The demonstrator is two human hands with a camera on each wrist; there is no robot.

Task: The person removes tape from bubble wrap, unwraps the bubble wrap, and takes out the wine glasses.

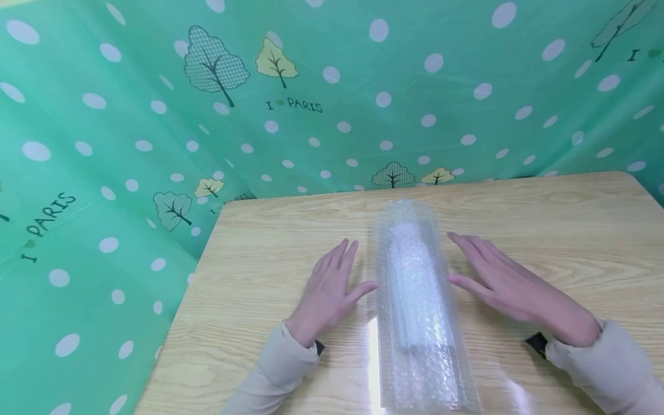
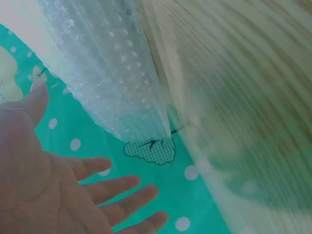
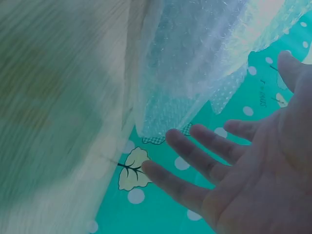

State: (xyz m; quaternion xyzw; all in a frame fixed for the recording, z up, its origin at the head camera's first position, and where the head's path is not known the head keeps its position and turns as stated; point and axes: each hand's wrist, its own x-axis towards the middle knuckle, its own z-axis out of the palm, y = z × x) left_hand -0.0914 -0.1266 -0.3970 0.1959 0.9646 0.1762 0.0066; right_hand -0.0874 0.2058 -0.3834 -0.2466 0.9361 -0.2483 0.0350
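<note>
A long bundle of clear bubble wrap (image 1: 415, 305) lies lengthwise on the wooden table, with something pale and whitish inside whose kind I cannot make out. Left of it is my left hand (image 1: 329, 288), fingers straight and thumb spread toward the wrap's edge. On the other side my right hand (image 1: 503, 279) reaches in the same way, its fingers extended. Neither hand holds anything. Both wrist views show the bubble wrap (image 2: 102, 63) beyond the spread fingers, apart from the left palm (image 2: 48, 195) and the right palm (image 3: 273, 180).
The light wood table (image 1: 560, 230) extends to both sides of the bundle. Behind it and to the left hangs a green cloth (image 1: 332, 132) with white dots, trees and lettering. Glare from a light shows on the tabletop beside the wrap.
</note>
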